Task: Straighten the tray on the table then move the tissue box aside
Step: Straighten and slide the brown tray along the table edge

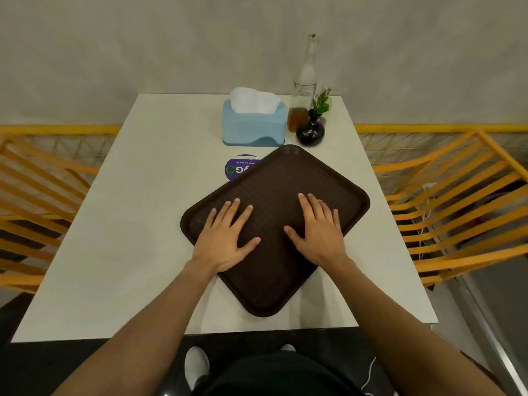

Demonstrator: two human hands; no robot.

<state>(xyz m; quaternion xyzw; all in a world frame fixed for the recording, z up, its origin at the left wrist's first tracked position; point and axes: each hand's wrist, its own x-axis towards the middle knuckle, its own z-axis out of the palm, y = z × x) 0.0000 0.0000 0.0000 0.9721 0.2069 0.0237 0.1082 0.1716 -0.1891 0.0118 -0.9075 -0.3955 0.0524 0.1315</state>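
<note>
A dark brown tray point(288, 178) lies skewed on the white table point(137, 212), one corner pointing at me and another toward the tissue box. My left hand point(225, 238) and my right hand point(321, 230) both rest flat on the tray, palms down with fingers spread, holding nothing. The light blue tissue box point(254, 125) stands at the table's far edge, just beyond the tray's far corner, with a white tissue sticking out of its top.
Right of the tissue box stand a clear glass bottle point(306, 78), a small amber jar point(297, 119) and a black vase with a green sprig point(311, 130). A purple round sticker point(238, 168) shows beside the tray. Orange slatted chairs point(457, 201) flank the table.
</note>
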